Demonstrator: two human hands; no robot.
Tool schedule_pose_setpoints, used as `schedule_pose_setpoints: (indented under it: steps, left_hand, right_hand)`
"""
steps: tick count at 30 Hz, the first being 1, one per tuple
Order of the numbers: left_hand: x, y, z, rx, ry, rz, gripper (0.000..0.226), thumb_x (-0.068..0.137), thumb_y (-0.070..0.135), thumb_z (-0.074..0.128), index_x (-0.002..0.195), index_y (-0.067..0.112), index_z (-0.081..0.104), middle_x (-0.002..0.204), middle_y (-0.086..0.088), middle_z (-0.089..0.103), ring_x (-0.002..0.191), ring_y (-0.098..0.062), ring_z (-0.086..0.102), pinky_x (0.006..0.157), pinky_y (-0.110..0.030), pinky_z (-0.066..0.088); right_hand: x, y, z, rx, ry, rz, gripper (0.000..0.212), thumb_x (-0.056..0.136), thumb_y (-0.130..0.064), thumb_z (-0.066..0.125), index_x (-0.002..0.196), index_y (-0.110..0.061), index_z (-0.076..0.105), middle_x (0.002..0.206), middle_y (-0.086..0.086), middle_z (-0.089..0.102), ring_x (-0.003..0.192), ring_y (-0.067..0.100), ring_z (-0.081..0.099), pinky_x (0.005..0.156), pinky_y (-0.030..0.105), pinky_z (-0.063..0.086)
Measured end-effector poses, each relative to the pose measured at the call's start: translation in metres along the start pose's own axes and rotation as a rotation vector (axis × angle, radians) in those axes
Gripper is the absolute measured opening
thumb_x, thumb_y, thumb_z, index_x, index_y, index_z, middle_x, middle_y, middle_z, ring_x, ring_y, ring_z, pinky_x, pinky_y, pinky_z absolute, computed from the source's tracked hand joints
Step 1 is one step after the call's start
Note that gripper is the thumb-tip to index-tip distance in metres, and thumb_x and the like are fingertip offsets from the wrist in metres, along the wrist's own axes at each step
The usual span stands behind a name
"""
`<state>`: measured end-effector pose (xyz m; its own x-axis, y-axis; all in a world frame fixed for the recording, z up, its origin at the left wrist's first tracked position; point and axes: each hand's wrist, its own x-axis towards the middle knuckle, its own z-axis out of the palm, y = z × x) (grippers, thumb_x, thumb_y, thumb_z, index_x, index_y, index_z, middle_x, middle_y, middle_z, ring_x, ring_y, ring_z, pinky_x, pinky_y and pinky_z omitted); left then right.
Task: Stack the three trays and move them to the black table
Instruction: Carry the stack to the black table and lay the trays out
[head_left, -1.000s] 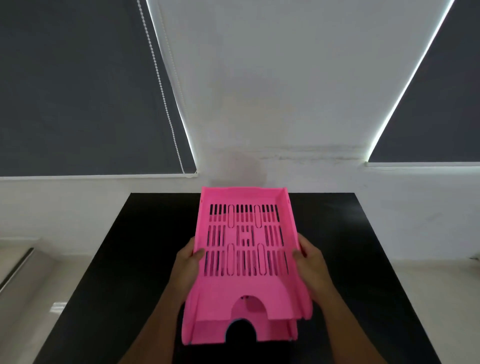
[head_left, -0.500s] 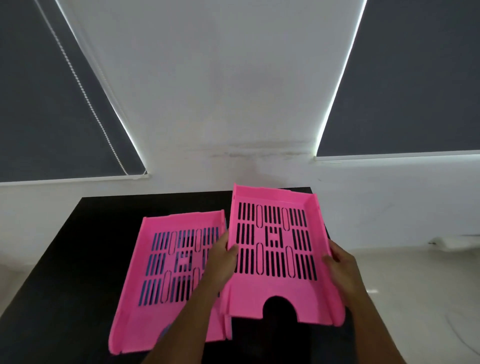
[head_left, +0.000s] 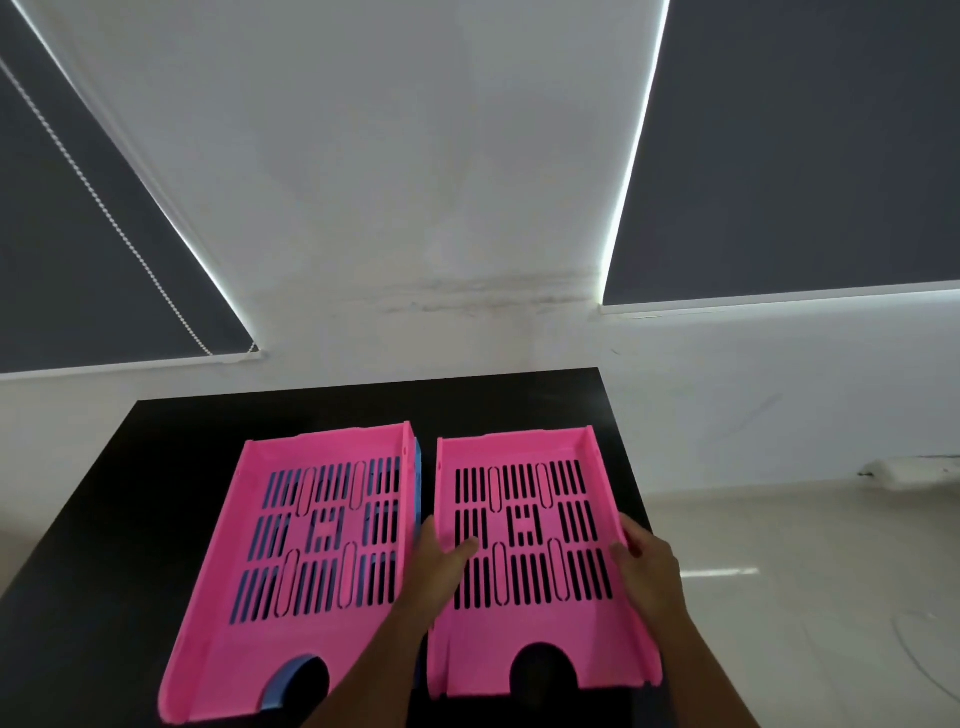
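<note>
Head view: both hands grip the right pink tray (head_left: 524, 545) at the table's (head_left: 130, 493) right edge, left hand (head_left: 441, 564) on its left wall, right hand (head_left: 649, 561) on its right wall, beside the left pink tray (head_left: 311, 561) stacked over a blue tray (head_left: 417, 478).

The black tabletop (head_left: 130, 519) lies bare along its left side and across the strip by the wall, room enough for a hand to pass. Two pink trays fill the middle: the left pink tray (head_left: 311, 561) sits on a blue tray (head_left: 417, 483), the right pink tray (head_left: 530, 551) just beside it, a narrow gap between them. The left hand (head_left: 441, 561) blocks that gap; the right hand (head_left: 649, 566) crowds the tabletop's right edge.
</note>
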<state>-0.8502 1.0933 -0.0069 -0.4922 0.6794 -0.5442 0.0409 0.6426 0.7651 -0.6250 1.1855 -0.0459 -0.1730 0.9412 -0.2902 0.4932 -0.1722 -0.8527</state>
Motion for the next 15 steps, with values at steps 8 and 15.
schedule_pose_setpoints:
  steps: [8,15]
  left_hand:
    - [0.013,0.0,-0.001,-0.01,0.024,0.036,0.077,0.092,0.02,0.062,0.155,0.019,0.017,0.158,-0.009,0.032,0.141,-0.03,0.039,0.113,-0.052,0.037]
    - [0.027,0.012,-0.017,-0.06,0.021,0.129,0.047,0.091,0.019,0.06,0.136,0.026,0.048,0.126,0.0,0.065,0.107,-0.013,0.067,0.087,-0.037,0.06]
  right_hand:
    - [0.014,-0.006,0.014,-0.097,0.056,0.087,0.023,0.099,-0.006,0.05,0.094,-0.018,0.069,0.075,-0.002,0.069,0.065,0.007,0.065,0.056,0.015,0.045]
    - [0.012,-0.044,0.03,-0.07,0.252,0.097,0.021,0.098,-0.006,0.049,0.081,-0.011,0.059,0.067,0.002,0.06,0.052,0.01,0.057,0.047,0.017,0.039]
